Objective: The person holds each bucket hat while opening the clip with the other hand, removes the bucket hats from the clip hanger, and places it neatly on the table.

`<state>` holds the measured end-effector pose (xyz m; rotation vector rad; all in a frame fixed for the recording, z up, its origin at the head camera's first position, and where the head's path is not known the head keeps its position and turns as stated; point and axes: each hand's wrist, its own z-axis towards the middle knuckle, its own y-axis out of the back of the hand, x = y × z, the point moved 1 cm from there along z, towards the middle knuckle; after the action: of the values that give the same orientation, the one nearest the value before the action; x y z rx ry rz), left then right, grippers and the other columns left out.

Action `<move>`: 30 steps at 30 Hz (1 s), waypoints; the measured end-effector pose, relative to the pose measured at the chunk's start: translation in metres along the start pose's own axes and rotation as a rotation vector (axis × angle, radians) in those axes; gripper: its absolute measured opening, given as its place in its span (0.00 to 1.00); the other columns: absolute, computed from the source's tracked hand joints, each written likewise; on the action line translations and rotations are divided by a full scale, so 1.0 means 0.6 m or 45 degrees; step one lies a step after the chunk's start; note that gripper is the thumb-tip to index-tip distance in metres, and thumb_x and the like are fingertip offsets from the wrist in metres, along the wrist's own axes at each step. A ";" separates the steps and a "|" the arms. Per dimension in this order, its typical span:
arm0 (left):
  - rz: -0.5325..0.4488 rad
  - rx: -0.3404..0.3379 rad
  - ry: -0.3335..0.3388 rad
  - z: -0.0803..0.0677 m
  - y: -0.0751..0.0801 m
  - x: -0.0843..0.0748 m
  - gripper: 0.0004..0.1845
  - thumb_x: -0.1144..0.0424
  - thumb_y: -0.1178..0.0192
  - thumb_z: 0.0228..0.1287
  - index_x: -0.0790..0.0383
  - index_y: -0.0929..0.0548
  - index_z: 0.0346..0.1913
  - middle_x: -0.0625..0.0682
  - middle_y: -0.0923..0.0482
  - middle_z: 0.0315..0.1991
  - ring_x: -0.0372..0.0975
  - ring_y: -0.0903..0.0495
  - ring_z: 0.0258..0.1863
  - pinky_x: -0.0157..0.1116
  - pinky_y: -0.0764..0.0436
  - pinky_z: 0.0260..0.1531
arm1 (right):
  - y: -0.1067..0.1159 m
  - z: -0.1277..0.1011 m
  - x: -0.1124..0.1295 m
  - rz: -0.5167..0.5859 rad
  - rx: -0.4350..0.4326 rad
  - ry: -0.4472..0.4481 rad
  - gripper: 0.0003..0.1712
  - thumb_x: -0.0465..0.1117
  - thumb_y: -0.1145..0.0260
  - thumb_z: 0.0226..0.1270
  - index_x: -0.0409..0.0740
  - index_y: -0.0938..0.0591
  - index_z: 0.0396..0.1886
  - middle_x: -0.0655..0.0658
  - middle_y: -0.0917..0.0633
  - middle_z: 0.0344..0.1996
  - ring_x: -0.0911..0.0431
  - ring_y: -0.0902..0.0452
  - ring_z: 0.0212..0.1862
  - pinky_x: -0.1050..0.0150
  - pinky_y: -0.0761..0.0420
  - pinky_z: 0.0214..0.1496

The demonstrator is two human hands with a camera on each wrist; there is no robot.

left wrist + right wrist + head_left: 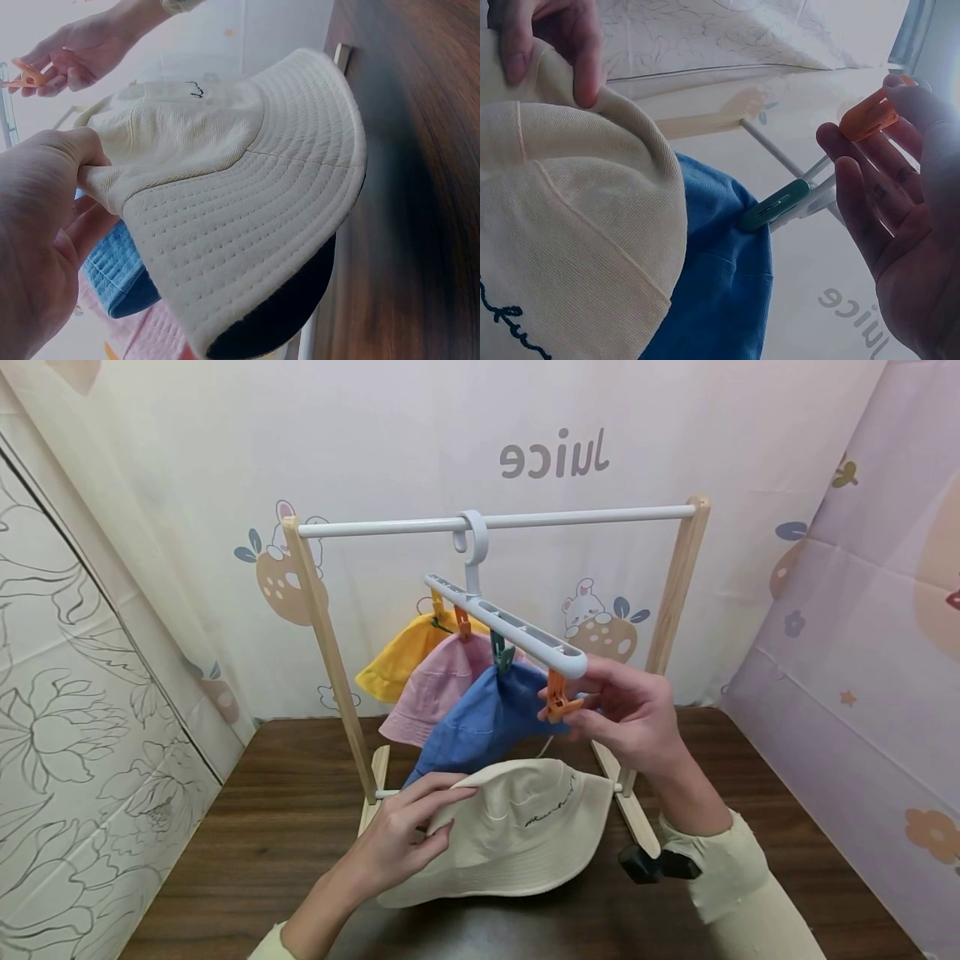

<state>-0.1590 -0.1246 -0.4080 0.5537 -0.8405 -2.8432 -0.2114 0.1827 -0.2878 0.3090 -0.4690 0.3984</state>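
Note:
My left hand (pixel 408 827) pinches the crown of a cream bucket hat (pixel 517 835) with dark stitched lettering, held above the table. In the left wrist view the hat's brim (pixel 247 217) hangs down, its dark inside partly showing. My right hand (pixel 626 710) pinches an orange clothespin (pixel 558 697) at the near end of a grey clip hanger (pixel 517 631). In the right wrist view the orange clothespin (pixel 870 112) lies between thumb and fingers, apart from the cream hat. A green clothespin (pixel 776 204) grips the blue hat (pixel 480 718) just behind.
The hanger hooks over the white bar (pixel 577 518) of a wooden-legged rack (pixel 678 585). Farther along it hang a pink hat (pixel 435 685) and a yellow hat (pixel 397 660). The rack stands on a dark wooden table (pixel 247 843), with a printed curtain (pixel 375 435) behind.

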 end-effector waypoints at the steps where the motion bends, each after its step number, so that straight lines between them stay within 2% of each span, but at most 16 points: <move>1: 0.000 0.000 0.000 0.000 0.000 0.000 0.35 0.89 0.31 0.53 0.65 0.13 0.65 0.62 0.13 0.60 0.44 0.13 0.46 0.14 0.27 0.26 | 0.000 -0.001 0.000 0.000 -0.001 -0.003 0.22 0.36 0.26 0.79 0.37 0.13 0.68 0.53 0.04 0.54 0.61 0.03 0.48 0.71 0.09 0.34; 8: 0.018 -0.002 -0.006 0.000 0.003 -0.001 0.35 0.89 0.31 0.52 0.65 0.12 0.65 0.61 0.12 0.60 0.44 0.13 0.48 0.16 0.25 0.30 | 0.002 -0.006 0.002 0.002 0.006 -0.013 0.23 0.34 0.27 0.80 0.38 0.14 0.71 0.52 0.04 0.54 0.60 0.02 0.47 0.70 0.09 0.34; 12: 0.033 -0.003 -0.013 0.000 0.005 0.000 0.35 0.89 0.31 0.52 0.65 0.12 0.65 0.60 0.12 0.60 0.44 0.13 0.49 0.19 0.23 0.35 | 0.003 -0.006 0.002 0.045 0.018 -0.001 0.24 0.30 0.29 0.80 0.34 0.15 0.72 0.47 0.03 0.54 0.58 0.02 0.47 0.70 0.09 0.34; 16: 0.021 -0.012 -0.019 0.000 0.006 0.001 0.35 0.89 0.32 0.51 0.66 0.12 0.64 0.61 0.12 0.60 0.37 0.18 0.37 0.19 0.24 0.33 | 0.005 -0.006 0.001 0.077 0.019 0.003 0.23 0.27 0.29 0.79 0.26 0.16 0.69 0.43 0.03 0.53 0.55 0.02 0.47 0.71 0.09 0.35; 19: 0.007 -0.016 -0.016 0.001 0.006 0.000 0.35 0.90 0.32 0.50 0.67 0.12 0.64 0.61 0.12 0.60 0.31 0.28 0.26 0.18 0.27 0.30 | 0.006 -0.008 0.000 0.092 0.027 0.006 0.22 0.27 0.29 0.78 0.24 0.17 0.68 0.43 0.04 0.53 0.55 0.02 0.47 0.71 0.09 0.37; 22: 0.004 -0.017 -0.014 0.001 0.006 -0.001 0.35 0.90 0.32 0.50 0.67 0.12 0.64 0.61 0.12 0.59 0.30 0.31 0.24 0.17 0.28 0.29 | 0.008 -0.010 -0.001 0.095 0.038 0.008 0.21 0.26 0.30 0.79 0.24 0.16 0.68 0.44 0.04 0.55 0.56 0.03 0.48 0.72 0.09 0.37; 25: 0.010 -0.020 -0.018 0.001 0.006 -0.001 0.35 0.90 0.32 0.50 0.67 0.12 0.64 0.61 0.12 0.59 0.31 0.27 0.27 0.18 0.26 0.31 | 0.010 -0.013 -0.002 0.080 0.045 0.005 0.21 0.27 0.30 0.80 0.25 0.16 0.68 0.45 0.04 0.55 0.56 0.03 0.48 0.72 0.09 0.38; 30: 0.027 -0.022 -0.021 0.000 0.007 0.001 0.35 0.90 0.33 0.50 0.66 0.12 0.64 0.60 0.12 0.59 0.31 0.28 0.25 0.19 0.25 0.32 | 0.010 -0.017 -0.006 0.061 0.056 0.003 0.19 0.26 0.30 0.79 0.28 0.14 0.65 0.44 0.04 0.55 0.56 0.03 0.48 0.72 0.09 0.38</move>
<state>-0.1594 -0.1281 -0.4058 0.5163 -0.8187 -2.8371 -0.2133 0.1904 -0.2971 0.3400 -0.4661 0.4559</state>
